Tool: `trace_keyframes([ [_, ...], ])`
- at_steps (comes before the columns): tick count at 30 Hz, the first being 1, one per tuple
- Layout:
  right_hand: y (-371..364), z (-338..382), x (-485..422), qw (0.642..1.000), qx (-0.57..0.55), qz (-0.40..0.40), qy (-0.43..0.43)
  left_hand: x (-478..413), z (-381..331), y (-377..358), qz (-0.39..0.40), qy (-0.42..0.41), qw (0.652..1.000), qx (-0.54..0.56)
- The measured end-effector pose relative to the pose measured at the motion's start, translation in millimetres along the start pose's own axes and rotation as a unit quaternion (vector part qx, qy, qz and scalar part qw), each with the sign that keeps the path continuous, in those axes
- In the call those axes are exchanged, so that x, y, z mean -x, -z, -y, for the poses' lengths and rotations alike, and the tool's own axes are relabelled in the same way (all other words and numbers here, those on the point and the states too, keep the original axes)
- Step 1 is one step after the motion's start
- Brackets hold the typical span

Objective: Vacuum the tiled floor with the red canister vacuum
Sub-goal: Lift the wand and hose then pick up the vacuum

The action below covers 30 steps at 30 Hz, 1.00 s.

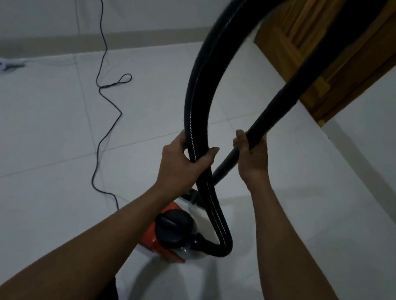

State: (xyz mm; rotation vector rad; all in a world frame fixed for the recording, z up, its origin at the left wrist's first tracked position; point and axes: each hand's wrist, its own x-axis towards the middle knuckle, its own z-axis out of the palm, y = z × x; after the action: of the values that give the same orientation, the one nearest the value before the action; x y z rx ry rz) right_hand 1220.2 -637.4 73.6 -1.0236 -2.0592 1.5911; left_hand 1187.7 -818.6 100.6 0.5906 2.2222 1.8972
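Note:
The red canister vacuum [172, 234] with a black lid sits on the white tiled floor [34, 148] just in front of me, partly hidden by my left forearm. Its black ribbed hose [203, 77] loops up from the canister's front and out of the top of the view. My left hand [183, 159] grips the hose above the canister. My right hand [251, 154] grips the black rigid tube [281, 98], which slants down behind the hose toward the floor. The nozzle end is hidden behind the hose and canister.
A black power cord [103, 81] snakes across the floor from a wall outlet at top left to the canister. A white power strip [4, 63] lies by the left skirting. A wooden door [320, 52] stands at the top right, with white walls around it.

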Motion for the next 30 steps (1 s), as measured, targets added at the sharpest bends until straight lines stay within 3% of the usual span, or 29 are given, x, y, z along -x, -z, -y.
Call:
trace_keyframes([
  [5, -26, -71, -56, 0.999, 0.004, 0.013, 0.053, -27, 98, -44, 0.006, -0.046, 0.999, -0.027],
  [10, -36, -99, -85, 0.996, 0.013, -0.003, 0.088, -50, 143, -73, 0.003, -0.078, 0.997, -0.006],
  [16, -32, -97, -107, 0.994, 0.025, 0.007, 0.105, -75, 154, -89, 0.007, -0.09, 0.996, -0.024],
  [23, -36, -125, -116, 0.994, 0.008, 0.112, 0.012, -117, 150, -110, 0.025, -0.057, 0.997, -0.037],
  [30, -38, -143, -108, 0.991, -0.019, 0.131, 0.004, -144, 151, -102, 0.057, -0.035, 0.994, -0.087],
])
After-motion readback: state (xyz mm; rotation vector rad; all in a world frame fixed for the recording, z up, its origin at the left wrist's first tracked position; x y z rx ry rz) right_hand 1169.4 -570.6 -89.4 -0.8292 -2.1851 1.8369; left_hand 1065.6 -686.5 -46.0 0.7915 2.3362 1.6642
